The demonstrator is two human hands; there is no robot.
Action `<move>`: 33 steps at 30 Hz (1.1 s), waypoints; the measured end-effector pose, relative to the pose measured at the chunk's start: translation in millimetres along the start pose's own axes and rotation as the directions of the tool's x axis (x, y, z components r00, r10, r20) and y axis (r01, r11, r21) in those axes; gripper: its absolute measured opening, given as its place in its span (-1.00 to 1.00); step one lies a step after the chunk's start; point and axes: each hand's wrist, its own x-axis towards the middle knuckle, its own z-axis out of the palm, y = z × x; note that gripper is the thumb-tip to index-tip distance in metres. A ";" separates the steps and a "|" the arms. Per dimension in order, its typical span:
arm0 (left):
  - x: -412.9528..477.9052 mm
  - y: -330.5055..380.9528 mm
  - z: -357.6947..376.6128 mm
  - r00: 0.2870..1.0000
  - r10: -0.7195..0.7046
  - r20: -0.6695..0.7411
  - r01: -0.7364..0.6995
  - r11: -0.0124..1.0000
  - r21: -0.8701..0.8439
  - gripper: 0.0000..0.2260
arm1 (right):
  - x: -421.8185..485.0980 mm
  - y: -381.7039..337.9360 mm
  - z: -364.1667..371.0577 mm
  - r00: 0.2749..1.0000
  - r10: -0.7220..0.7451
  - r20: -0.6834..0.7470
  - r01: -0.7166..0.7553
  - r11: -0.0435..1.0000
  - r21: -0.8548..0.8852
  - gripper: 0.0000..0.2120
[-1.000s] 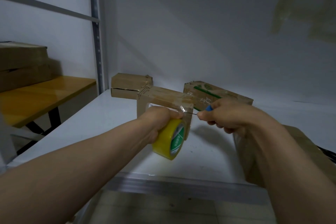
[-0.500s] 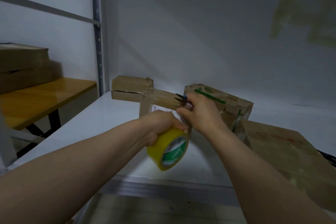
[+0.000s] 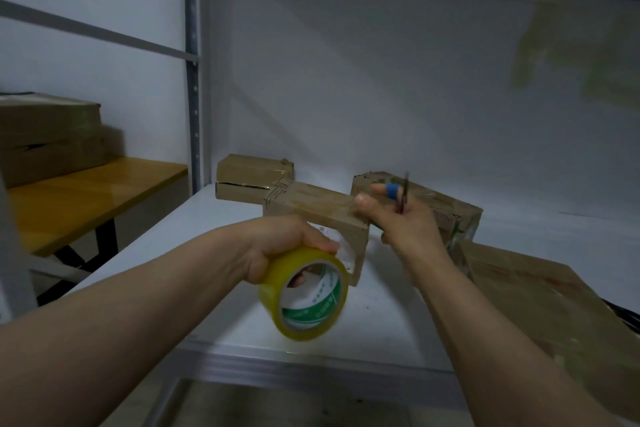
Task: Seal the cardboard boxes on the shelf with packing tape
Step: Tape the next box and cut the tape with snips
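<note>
- The left hand (image 3: 280, 246) is curled tightly over the top of a yellow tape roll (image 3: 273, 291), with fingertips showing inside its green-printed core.
- The roll hangs over the front part of the white shelf (image 3: 388, 322), just in front of and below the middle box (image 3: 311, 204), close to that box's near face.
- The right hand (image 3: 405, 229) is closed around small scissors (image 3: 402, 196). A blue handle loop sits on one finger and the dark blades point upward.
- The right thumb (image 3: 362, 200) presses on the near right top edge of the middle box, where glossy tape covers the cardboard.
- Behind and left of the middle box, touching it, lies a flat box (image 3: 252, 172) against the back wall.
- Just behind the right hand stands a green-printed box (image 3: 450, 215), and a larger box (image 3: 540, 298) lies at the near right.
- Off to the left, a wooden surface (image 3: 90, 191) carries stacked cartons (image 3: 48, 135).
</note>
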 end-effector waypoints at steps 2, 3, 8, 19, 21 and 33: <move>-4.2 2.2 -6.0 1.000 0.015 0.016 -0.014 0.999 -0.035 -0.88 | 1.9 -3.1 3.9 0.993 0.119 0.019 -0.117 0.989 -0.092 -0.40; -5.4 2.6 -8.5 0.999 0.024 0.033 -0.023 0.999 -0.028 -0.90 | 1.7 -4.5 6.2 0.980 0.190 0.057 -0.183 0.976 -0.119 -0.42; -18.9 6.7 -25.0 0.968 0.083 0.237 -0.095 0.995 0.040 -0.91 | -3.2 -6.2 4.2 0.936 0.292 0.197 -0.269 0.954 -0.135 -0.60; -49.0 9.1 -113.0 0.899 0.433 0.059 -0.354 0.800 -0.485 -0.85 | -11.9 8.2 -16.8 0.964 0.033 0.264 0.149 0.757 -0.636 -0.64; -49.4 1.9 -116.6 0.908 0.418 -0.029 -0.367 0.759 -0.537 -0.85 | -15.3 12.3 -23.2 0.955 0.119 0.272 0.112 0.703 -0.702 -0.61; -32.6 -5.1 -99.0 0.950 0.245 -0.191 -0.311 0.768 -0.561 -0.82 | -14.9 -9.9 38.9 0.910 -0.068 0.409 0.341 0.685 -0.644 -0.82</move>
